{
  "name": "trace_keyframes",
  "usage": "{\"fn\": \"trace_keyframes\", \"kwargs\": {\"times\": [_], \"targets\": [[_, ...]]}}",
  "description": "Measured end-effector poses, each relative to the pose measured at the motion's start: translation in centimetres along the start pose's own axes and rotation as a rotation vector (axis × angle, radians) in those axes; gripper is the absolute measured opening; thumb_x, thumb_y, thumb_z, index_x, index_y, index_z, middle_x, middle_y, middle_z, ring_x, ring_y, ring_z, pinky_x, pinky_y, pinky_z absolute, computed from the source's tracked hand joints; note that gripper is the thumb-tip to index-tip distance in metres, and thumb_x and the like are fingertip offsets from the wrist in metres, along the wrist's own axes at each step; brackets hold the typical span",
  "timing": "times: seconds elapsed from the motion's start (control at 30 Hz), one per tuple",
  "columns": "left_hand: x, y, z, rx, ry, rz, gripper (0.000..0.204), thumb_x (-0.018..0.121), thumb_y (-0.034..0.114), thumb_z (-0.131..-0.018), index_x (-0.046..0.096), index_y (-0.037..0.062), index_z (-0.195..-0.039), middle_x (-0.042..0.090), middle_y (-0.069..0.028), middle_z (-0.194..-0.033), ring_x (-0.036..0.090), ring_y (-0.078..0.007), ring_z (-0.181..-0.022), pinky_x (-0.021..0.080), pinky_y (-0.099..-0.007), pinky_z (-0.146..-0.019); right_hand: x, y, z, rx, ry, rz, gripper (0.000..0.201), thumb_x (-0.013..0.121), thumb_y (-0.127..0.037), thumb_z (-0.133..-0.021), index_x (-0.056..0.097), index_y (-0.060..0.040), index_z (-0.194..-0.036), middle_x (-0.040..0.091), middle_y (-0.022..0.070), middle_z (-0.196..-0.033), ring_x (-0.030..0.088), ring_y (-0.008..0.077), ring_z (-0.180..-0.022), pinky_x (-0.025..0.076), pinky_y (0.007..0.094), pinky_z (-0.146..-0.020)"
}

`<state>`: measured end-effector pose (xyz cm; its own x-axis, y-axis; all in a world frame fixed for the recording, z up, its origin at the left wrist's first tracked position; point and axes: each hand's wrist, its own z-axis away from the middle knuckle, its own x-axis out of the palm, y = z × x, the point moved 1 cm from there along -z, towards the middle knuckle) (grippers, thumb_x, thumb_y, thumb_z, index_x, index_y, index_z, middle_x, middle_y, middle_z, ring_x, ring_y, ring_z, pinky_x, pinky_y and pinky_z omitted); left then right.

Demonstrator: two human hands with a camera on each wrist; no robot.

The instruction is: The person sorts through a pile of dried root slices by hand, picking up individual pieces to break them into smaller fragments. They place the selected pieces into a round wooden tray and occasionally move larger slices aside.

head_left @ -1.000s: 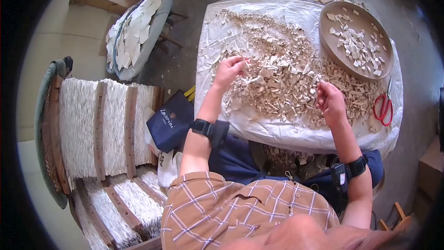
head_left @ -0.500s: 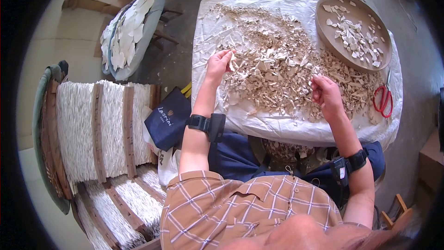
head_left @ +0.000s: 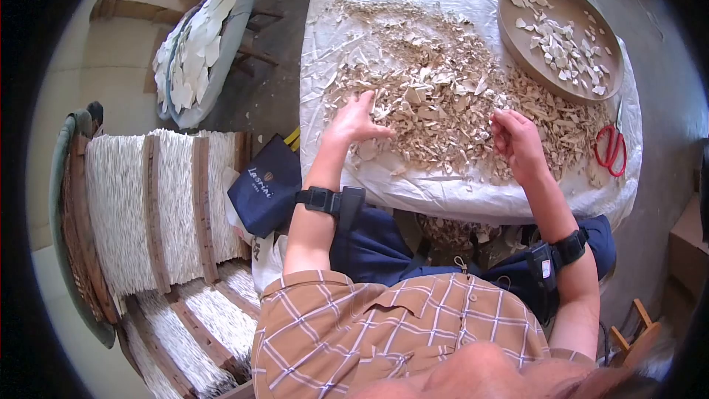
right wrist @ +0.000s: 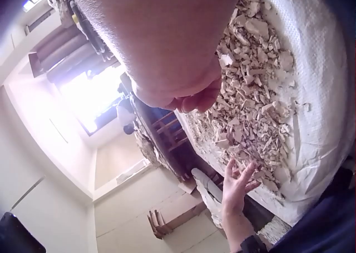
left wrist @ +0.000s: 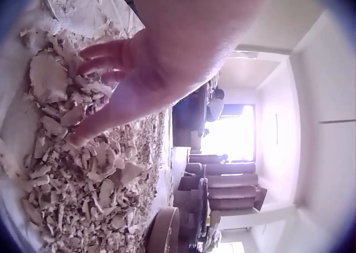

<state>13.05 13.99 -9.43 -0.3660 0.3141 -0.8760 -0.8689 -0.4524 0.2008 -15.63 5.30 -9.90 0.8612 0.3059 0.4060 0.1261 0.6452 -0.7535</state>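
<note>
A broad heap of pale, brittle flakes and chips [head_left: 436, 96] covers much of the white sheet [head_left: 413, 192]. At its left side my left hand [head_left: 356, 120] is over the flakes with thumb and fingers spread apart. The left wrist view shows its thumb and fingers down among the chips, beside a larger flat flake [left wrist: 49, 78]. My right hand [head_left: 519, 144] is above the right part of the heap, fingers curled and thumb against them, pinching a small pale flake at the tips. In the right wrist view the wrist mostly hides those fingers.
A round brown tray [head_left: 509, 37] with scattered pale pieces stands at the table's far right. Red-handled scissors [head_left: 611, 151] lie below it. To the left are stacked white sheets between wooden slats [head_left: 153, 207], a dark blue bag [head_left: 264, 186] and a tilted rack of pale pieces [head_left: 196, 66].
My left hand has let go of a pale piece and spread its fingers over the heap's left side. My right hand keeps its pinch, nearly in place. The head view has shifted slightly.
</note>
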Motion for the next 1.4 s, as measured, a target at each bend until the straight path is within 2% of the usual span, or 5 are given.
{"fn": "trace_keyframes", "kwargs": {"times": [0.23, 0.3, 0.43, 0.7, 1.4], "targets": [[2.6, 1.6, -2.3, 0.115, 0.137, 0.339, 0.049, 0.066, 0.023, -0.066, 0.047, 0.0029, -0.106, 0.057, -0.0164, -0.093, 0.057, -0.0282, -0.086, 0.048, -0.0339, -0.073, 0.1, 0.2, -0.1, -0.001, 0.006, 0.031, 0.016, 0.055, -0.023, -0.081, 0.055, -0.008, -0.075, 0.048, -0.0036, -0.061, 0.041, 0.0042, -0.044, 0.033, 0.0183, -0.04], [2.0, 1.5, -2.9, 0.042, -0.027, 1.203, 0.033, 0.056, 0.009, -0.075, 0.046, 0.002, -0.106, 0.058, -0.0127, -0.09, 0.058, -0.0198, -0.082, 0.051, -0.0293, -0.062, 0.1, 0.2, 0.0, -0.008, -0.005, 0.021, 0.016, 0.054, -0.023, -0.081, 0.055, -0.008, -0.075, 0.049, -0.0036, -0.061, 0.041, 0.0043, -0.044, 0.034, 0.0183, -0.04], [0.2, 0.5, -2.9, 0.108, 0.047, 1.56, 0.031, 0.046, 0.001, -0.083, 0.042, 0.0004, -0.114, 0.055, -0.0083, -0.095, 0.056, -0.0138, -0.083, 0.053, -0.0289, -0.064, -0.2, 0.1, -0.1, -0.015, -0.001, 0.018, 0.016, 0.054, -0.022, -0.081, 0.055, -0.0079, -0.074, 0.049, -0.0035, -0.061, 0.042, 0.0043, -0.044, 0.034, 0.0186, -0.04], [-0.3, -5.0, -3.2, 0.079, 0.158, 0.652, 0.03, 0.052, 0.015, -0.082, 0.048, 0.0, -0.108, 0.058, -0.007, -0.088, 0.059, -0.0136, -0.075, 0.048, -0.0248, -0.062, -0.1, -0.1, 0.2, -0.021, -0.003, 0.019, 0.017, 0.054, -0.022, -0.081, 0.054, -0.0076, -0.073, 0.048, -0.003, -0.061, 0.041, 0.0046, -0.044, 0.035, 0.019, -0.041], [-0.1, -6.3, -3.2, -0.145, 0.097, 1.283, 0.024, 0.045, 0.011, -0.084, 0.05, 0.0006, -0.105, 0.06, -0.0104, -0.094, 0.061, -0.0171, -0.074, 0.05, -0.0295, -0.062, 0.1, 0.3, 0.2, 0.009, 0.003, 0.086, 0.016, 0.054, -0.023, -0.082, 0.054, -0.0085, -0.073, 0.05, -0.0027, -0.061, 0.041, 0.0046, -0.045, 0.035, 0.0189, -0.042]]}}
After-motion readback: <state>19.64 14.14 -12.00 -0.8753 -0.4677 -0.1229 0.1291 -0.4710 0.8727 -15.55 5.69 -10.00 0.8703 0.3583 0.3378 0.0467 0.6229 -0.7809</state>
